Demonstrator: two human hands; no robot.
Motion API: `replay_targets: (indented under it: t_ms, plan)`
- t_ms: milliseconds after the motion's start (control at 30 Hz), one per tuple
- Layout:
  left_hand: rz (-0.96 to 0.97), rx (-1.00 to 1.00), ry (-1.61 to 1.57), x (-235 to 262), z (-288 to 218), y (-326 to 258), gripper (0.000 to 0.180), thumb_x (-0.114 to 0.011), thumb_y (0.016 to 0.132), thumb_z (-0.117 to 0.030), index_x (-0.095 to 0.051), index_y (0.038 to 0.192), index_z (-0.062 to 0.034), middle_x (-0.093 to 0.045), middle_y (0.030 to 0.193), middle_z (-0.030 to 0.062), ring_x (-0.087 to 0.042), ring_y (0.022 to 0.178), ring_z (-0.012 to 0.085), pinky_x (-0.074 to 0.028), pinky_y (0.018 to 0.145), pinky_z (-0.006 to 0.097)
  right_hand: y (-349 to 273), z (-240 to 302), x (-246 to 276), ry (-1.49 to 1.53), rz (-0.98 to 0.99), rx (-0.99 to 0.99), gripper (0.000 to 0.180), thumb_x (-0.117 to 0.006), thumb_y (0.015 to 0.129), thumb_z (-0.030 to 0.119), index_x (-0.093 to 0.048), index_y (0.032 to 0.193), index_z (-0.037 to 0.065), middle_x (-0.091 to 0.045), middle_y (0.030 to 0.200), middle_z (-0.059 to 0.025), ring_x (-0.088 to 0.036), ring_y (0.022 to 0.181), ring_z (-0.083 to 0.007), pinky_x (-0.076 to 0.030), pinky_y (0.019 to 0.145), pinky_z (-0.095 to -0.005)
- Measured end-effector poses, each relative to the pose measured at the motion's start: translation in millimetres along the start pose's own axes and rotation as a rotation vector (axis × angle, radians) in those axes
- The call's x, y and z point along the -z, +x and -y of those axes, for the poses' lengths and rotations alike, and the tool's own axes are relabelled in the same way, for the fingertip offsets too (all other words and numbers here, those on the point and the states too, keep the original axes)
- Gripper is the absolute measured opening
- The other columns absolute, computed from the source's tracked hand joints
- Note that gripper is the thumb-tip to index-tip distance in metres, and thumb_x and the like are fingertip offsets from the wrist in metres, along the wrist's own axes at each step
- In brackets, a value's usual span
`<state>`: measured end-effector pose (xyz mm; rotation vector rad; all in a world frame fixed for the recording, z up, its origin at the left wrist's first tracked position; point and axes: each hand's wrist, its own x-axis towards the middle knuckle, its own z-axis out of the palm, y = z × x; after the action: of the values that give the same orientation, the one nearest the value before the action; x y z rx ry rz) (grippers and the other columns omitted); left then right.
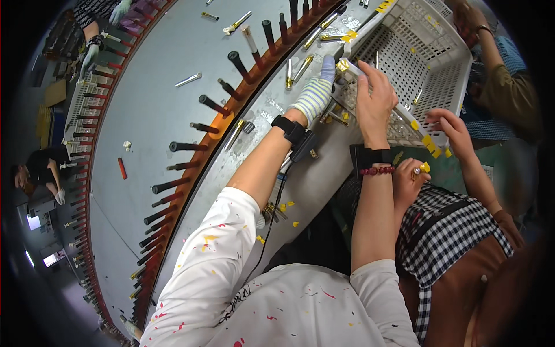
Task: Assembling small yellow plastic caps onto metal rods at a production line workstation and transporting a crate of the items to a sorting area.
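Observation:
My left hand (317, 95), in a striped knit glove with a pale purple fingertip, presses against the left corner of a white perforated plastic basket (437, 91). One finger points up; the others are hidden at the basket's end. My bare right hand (376, 103) is curled over the basket's near rim. The basket tilts at the table's edge, with yellow tape bits stuck to it and a few slim tubes inside. Beside my gloved hand lie clear tubes with gold parts (303, 68). A black band sits on each wrist, and a cable hangs from the left one.
A rail (217, 124) of upright black and red pegs curves along the grey table (150, 110). Loose tubes lie on the table. At right, a co-worker's hand (448, 127) is at the basket's corner; another (409, 179) holds a gold-topped piece. Other people work across the table.

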<state>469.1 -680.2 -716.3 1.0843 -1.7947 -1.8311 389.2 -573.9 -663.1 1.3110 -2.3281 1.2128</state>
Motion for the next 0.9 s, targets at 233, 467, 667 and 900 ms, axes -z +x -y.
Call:
replay_targets:
  t_ms: [233,467,667,900]
  plan:
    - [-0.001,-0.062,-0.035,-2.1,-23.7,-6.2,0.070,-0.031,0.090,-0.059,-0.061,0.096,0.0044,-0.062,0.088,0.0167,-0.054,0.083,0.0264,-0.041,0.080,0.035,4.0,-6.8,-5.0,-0.019,-0.008,-0.022,0.023,-0.053,0.084,0.016,-0.062,0.104,0.013,-0.060,0.102,-0.0041,-0.052,0.102,-0.0202,-0.026,0.095,-0.0359]
    - [0.003,-0.194,-0.055,-0.6,-25.7,-0.8,0.043,-0.046,0.092,-0.039,-0.064,0.095,0.0010,-0.060,0.078,0.0067,-0.052,0.072,0.0154,-0.042,0.069,0.029,3.9,-8.2,-8.9,-0.035,-0.035,-0.022,0.022,-0.057,0.080,0.018,-0.064,0.101,0.014,-0.060,0.102,-0.0033,-0.052,0.102,-0.0207,-0.026,0.095,-0.0364]
    - [-0.057,-0.132,-0.410,1.8,-19.6,-25.6,0.034,-0.047,0.090,-0.030,-0.056,0.069,-0.0044,-0.052,0.064,-0.0004,-0.046,0.060,0.0083,-0.038,0.057,0.024,4.8,-12.5,-23.5,-0.108,-0.019,0.024,0.022,-0.054,0.081,0.020,-0.066,0.099,0.016,-0.062,0.101,-0.0025,-0.053,0.099,-0.0216,-0.027,0.094,-0.0367]
    - [-0.028,-0.174,-0.647,56.1,-55.5,-121.0,0.038,-0.047,0.088,-0.045,-0.055,0.080,-0.0093,-0.045,0.069,-0.0028,-0.039,0.064,0.0085,-0.030,0.059,0.023,29.7,-15.4,-4.9,0.154,-0.014,-0.066,0.023,-0.055,0.083,0.021,-0.067,0.100,0.010,-0.064,0.100,-0.0065,-0.055,0.099,-0.0225,-0.035,0.091,-0.0360]
